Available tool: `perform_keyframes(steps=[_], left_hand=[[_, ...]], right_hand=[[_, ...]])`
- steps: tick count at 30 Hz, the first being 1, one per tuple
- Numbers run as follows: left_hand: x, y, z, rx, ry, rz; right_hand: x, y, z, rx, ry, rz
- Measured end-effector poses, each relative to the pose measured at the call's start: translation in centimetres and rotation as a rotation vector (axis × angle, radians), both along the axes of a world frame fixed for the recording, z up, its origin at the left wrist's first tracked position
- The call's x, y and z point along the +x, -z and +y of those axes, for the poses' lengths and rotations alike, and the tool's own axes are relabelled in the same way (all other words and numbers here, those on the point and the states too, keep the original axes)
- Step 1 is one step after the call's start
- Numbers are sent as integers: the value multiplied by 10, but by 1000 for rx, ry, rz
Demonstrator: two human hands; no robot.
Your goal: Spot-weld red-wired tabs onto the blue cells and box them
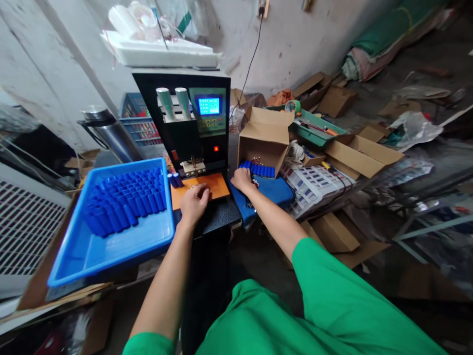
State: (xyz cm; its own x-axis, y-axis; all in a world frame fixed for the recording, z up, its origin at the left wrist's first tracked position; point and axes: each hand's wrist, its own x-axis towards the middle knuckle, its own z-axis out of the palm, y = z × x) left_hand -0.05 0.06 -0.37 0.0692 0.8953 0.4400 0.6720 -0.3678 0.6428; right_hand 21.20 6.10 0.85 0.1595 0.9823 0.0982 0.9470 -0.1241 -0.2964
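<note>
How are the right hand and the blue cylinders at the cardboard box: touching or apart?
Cannot tell: in the head view, the right hand partly covers the blue cylinders, hiding any contact.

A workshop, with a black boxy machine (181,140), blue plastic tray (129,246) of blue cylinders (127,199) left, brown cardboard boxes (369,157) right.

"What's the wall (291,44) like?"
"Off-white, scuffed and spotted, with a black power plug (262,10) fitted into it."
"And the floor (269,261)?"
"Dim and grey; rightward, a metal frame (432,227) stands near an opened cardboard box (338,234)."
</note>
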Motion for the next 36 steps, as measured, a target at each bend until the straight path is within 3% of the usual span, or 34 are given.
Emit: perform_keyframes(steps=[2,8,14,19,26,30,36], left_hand=[[0,0,0,6,-2,-4],[-1,2,3,15,-16,-13],[-3,-1,5,-19,20,-127],[8,-16,-11,-113,103,-415],[46,-31,-58,-319,247,-728],[53,-36,-65,-319,264,-798],[42,-32,-67,-262,237,-752]], right_hand=[[8,1,1,43,-4,231],[37,0,-8,342,31,1206],[50,-21,-32,441,-16,1736],[34,-35,-58,407,-160,1909],[-13,-34,-92,247,-266,1984],[-31,-29,-98,218,-327,2018],[-36,-22,-104,144,-333,1918]])
